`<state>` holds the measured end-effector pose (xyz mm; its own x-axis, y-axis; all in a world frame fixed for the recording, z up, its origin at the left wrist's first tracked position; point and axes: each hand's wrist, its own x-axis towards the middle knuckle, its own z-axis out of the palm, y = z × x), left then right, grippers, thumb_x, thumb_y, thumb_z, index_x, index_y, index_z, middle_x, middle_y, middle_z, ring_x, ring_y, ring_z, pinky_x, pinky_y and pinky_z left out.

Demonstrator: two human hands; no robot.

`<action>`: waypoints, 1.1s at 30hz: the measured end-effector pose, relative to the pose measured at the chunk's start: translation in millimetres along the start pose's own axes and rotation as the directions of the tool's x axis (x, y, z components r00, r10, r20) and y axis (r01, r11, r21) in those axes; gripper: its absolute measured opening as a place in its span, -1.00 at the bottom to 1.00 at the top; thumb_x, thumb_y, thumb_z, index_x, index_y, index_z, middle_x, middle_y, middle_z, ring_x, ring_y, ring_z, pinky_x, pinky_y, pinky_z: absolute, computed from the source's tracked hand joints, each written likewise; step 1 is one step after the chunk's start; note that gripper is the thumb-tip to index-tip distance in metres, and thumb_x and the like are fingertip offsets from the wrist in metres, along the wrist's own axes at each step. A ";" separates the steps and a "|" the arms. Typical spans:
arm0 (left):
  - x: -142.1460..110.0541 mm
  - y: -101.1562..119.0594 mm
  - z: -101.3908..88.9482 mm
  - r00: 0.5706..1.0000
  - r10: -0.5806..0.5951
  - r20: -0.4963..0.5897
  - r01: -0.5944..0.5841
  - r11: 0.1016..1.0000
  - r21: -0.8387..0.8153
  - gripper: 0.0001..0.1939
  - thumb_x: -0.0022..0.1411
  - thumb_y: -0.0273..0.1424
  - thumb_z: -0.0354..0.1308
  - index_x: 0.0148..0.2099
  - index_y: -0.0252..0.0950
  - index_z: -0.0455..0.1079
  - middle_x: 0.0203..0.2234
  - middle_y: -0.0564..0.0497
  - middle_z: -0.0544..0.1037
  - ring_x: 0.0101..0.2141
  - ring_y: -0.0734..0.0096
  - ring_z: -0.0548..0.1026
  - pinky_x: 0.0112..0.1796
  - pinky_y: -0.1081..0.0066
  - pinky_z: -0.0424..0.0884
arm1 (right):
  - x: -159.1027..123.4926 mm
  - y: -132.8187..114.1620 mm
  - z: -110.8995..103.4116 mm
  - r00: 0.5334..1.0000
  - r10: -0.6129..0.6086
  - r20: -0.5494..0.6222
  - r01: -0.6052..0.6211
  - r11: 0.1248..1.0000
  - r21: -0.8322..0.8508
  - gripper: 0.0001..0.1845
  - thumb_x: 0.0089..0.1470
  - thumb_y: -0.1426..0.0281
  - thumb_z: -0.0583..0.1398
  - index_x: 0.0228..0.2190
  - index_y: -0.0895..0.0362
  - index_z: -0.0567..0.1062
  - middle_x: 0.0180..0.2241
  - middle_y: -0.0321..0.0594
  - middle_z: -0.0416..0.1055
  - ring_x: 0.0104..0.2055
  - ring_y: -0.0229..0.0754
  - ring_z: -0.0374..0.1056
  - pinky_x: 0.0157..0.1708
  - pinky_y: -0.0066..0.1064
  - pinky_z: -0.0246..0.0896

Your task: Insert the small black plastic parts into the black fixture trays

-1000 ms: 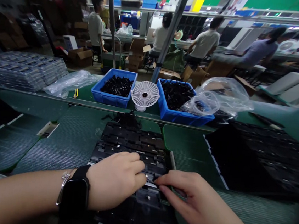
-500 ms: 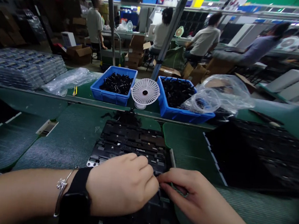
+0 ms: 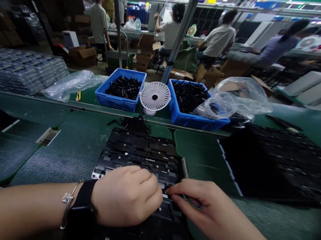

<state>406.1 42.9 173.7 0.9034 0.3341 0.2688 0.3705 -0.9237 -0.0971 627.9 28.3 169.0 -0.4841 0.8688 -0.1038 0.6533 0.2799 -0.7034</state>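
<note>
A black plastic panel (image 3: 143, 148) with many slots and screws lies before me. My left hand (image 3: 128, 196), with a dark watch (image 3: 82, 207) and a bracelet (image 3: 65, 209) at the wrist, is closed in a fist over the panel's middle. Its fingertips are turned away, so whatever they hold is hidden. My right hand (image 3: 206, 205) comes in from the right, thumb and forefinger nearly together at the panel's right part, near my left knuckles. What is between them is too small to make out. Small black pieces (image 3: 135, 124) lie heaped at the panel's far edge.
Two blue bins (image 3: 116, 103) (image 3: 200, 122) of small black parts flank a white fan (image 3: 155, 96). Plastic bags (image 3: 69, 83), a yellow cutter (image 3: 78, 95) and stacked trays (image 3: 22, 71) are at left. Dark panels (image 3: 281, 167) stand right on the green mat (image 3: 59, 155). People sit and stand beyond.
My left hand has shifted slightly left, leaving a small gap between it and my right fingertips. The right hand has hardly moved. A person in the background has raised an arm.
</note>
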 end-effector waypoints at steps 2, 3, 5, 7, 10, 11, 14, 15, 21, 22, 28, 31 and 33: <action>-0.3 0.3 0.2 1.000 0.021 -0.012 -0.022 1.000 -0.018 -0.79 0.29 -0.48 -0.16 -0.25 -0.34 0.31 -0.42 -0.03 0.39 -0.43 0.39 0.31 -0.43 0.34 0.24 | 0.1 -0.2 -0.1 1.000 0.000 0.012 0.000 1.000 -0.006 -0.81 0.09 0.40 0.11 -0.35 -0.04 0.53 -0.40 -0.37 0.49 -0.39 -0.25 0.38 -0.39 -0.50 0.23; -0.3 -0.8 -0.3 1.000 0.023 0.001 -0.023 0.999 -0.044 -0.79 0.29 -0.48 -0.15 -0.25 -0.33 0.31 -0.42 -0.02 0.39 -0.43 0.39 0.31 -0.43 0.35 0.24 | 0.0 -0.6 -0.4 1.000 0.003 0.019 -0.003 1.000 -0.007 -0.81 0.09 0.39 0.11 -0.35 -0.04 0.53 -0.39 -0.38 0.49 -0.38 -0.26 0.38 -0.38 -0.51 0.23; 0.0 -5.4 -1.7 0.998 -0.020 0.062 0.028 0.990 -0.135 -0.80 0.30 -0.47 -0.14 -0.24 -0.32 0.31 -0.43 0.01 0.39 -0.42 0.40 0.31 -0.41 0.37 0.25 | -0.2 -1.6 -1.2 0.999 0.014 0.032 -0.014 1.000 -0.009 -0.81 0.10 0.39 0.10 -0.35 -0.05 0.53 -0.39 -0.38 0.49 -0.38 -0.26 0.38 -0.38 -0.51 0.23; 0.1 -11.8 -2.7 0.985 -0.081 0.151 0.116 0.963 -0.242 -0.83 0.28 -0.49 -0.11 -0.21 -0.29 0.31 -0.40 0.04 0.40 -0.38 0.42 0.33 -0.35 0.40 0.28 | -0.3 -2.4 -2.0 0.999 0.027 0.037 -0.027 1.000 -0.013 -0.80 0.11 0.38 0.10 -0.35 -0.05 0.53 -0.38 -0.37 0.49 -0.37 -0.25 0.38 -0.37 -0.50 0.23; 0.2 -19.6 -3.3 0.971 -0.096 0.217 0.166 0.929 -0.331 -0.83 0.24 -0.55 -0.06 -0.19 -0.27 0.32 -0.33 0.05 0.42 -0.28 0.45 0.35 -0.25 0.44 0.29 | 0.2 -2.5 -2.7 0.999 0.033 0.032 -0.033 0.999 -0.014 -0.81 0.10 0.38 0.10 -0.34 -0.04 0.53 -0.39 -0.36 0.50 -0.38 -0.24 0.38 -0.39 -0.49 0.22; 0.4 -21.0 -3.7 0.971 -0.089 0.222 0.161 0.929 -0.332 -0.83 0.23 -0.56 -0.04 -0.19 -0.27 0.32 -0.31 0.05 0.42 -0.26 0.45 0.34 -0.22 0.44 0.28 | 0.6 -2.3 -2.7 0.999 0.034 0.033 -0.033 0.999 -0.015 -0.81 0.09 0.37 0.10 -0.35 -0.04 0.53 -0.39 -0.36 0.50 -0.38 -0.24 0.38 -0.39 -0.48 0.22; 1.8 -20.9 -6.5 0.971 -0.077 0.224 0.143 0.946 -0.292 -0.88 0.21 -0.55 -0.02 -0.24 -0.31 0.32 -0.29 0.01 0.41 -0.22 0.40 0.32 -0.19 0.40 0.28 | 1.4 -2.1 -2.5 0.999 0.033 0.039 -0.032 0.999 -0.023 -0.80 0.10 0.36 0.10 -0.36 -0.03 0.54 -0.39 -0.35 0.50 -0.39 -0.23 0.38 -0.39 -0.48 0.23; 2.4 -19.7 -7.6 0.972 -0.072 0.223 0.134 0.952 -0.276 -0.89 0.22 -0.54 -0.03 -0.25 -0.31 0.32 -0.30 0.00 0.41 -0.24 0.39 0.31 -0.20 0.40 0.28 | 1.5 -2.0 -2.4 0.999 0.033 0.041 -0.032 0.999 -0.024 -0.80 0.10 0.35 0.10 -0.36 -0.03 0.54 -0.39 -0.34 0.50 -0.38 -0.22 0.39 -0.39 -0.47 0.23; 1.6 -2.6 -6.9 0.986 -0.061 0.152 0.081 0.988 -0.129 -0.82 0.26 -0.51 -0.09 -0.37 -0.32 0.28 -0.46 0.01 0.35 -0.41 0.35 0.26 -0.37 0.32 0.25 | -0.5 0.1 -2.5 0.999 0.031 0.042 -0.030 0.999 -0.033 -0.81 0.11 0.34 0.10 -0.33 -0.09 0.53 -0.37 -0.39 0.50 -0.36 -0.26 0.39 -0.37 -0.49 0.25; 0.7 1.0 -6.1 0.986 -0.074 0.146 0.090 0.990 -0.105 -0.82 0.26 -0.51 -0.10 -0.37 -0.33 0.28 -0.47 0.01 0.34 -0.42 0.34 0.26 -0.37 0.30 0.25 | -0.7 0.9 -2.6 0.999 0.030 0.044 -0.028 0.999 -0.040 -0.81 0.12 0.33 0.10 -0.33 -0.10 0.52 -0.37 -0.40 0.49 -0.36 -0.26 0.39 -0.37 -0.49 0.26; -0.7 -1.6 -17.1 0.961 -0.177 0.213 0.230 0.940 -0.254 -0.86 0.22 -0.50 -0.01 -0.20 -0.32 0.35 -0.27 -0.05 0.43 -0.18 0.28 0.32 -0.17 0.28 0.28 | 0.9 3.5 -1.9 0.996 0.033 0.078 -0.031 0.999 -0.027 -0.82 0.12 0.28 0.10 -0.32 -0.09 0.52 -0.36 -0.35 0.48 -0.34 -0.22 0.38 -0.35 -0.47 0.29; -0.2 -36.3 -24.6 0.956 -0.256 0.141 0.292 0.863 -0.413 -0.82 0.22 -0.47 -0.01 -0.16 -0.26 0.37 -0.23 0.01 0.47 -0.15 0.35 0.35 -0.10 0.33 0.27 | 1.4 9.2 -1.9 0.996 0.074 0.051 -0.076 0.997 0.030 -0.83 0.09 0.26 0.12 -0.32 -0.04 0.51 -0.38 -0.30 0.46 -0.36 -0.20 0.37 -0.37 -0.47 0.30; -4.1 -75.9 -18.3 0.888 -0.458 0.047 0.428 0.781 -0.455 -0.78 0.24 -0.46 -0.06 -0.15 -0.24 0.38 -0.23 0.04 0.49 -0.17 0.41 0.37 -0.09 0.37 0.27 | 1.1 18.7 -3.5 0.987 0.152 -0.050 -0.145 0.982 0.125 -0.81 0.07 0.22 0.12 -0.34 0.01 0.48 -0.42 -0.26 0.42 -0.40 -0.19 0.34 -0.43 -0.46 0.30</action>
<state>370.4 108.2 197.5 0.6422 0.7287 0.2379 0.5776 -0.6640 0.4748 641.7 36.0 158.2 -0.3496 0.9205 -0.1745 0.6387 0.0979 -0.7632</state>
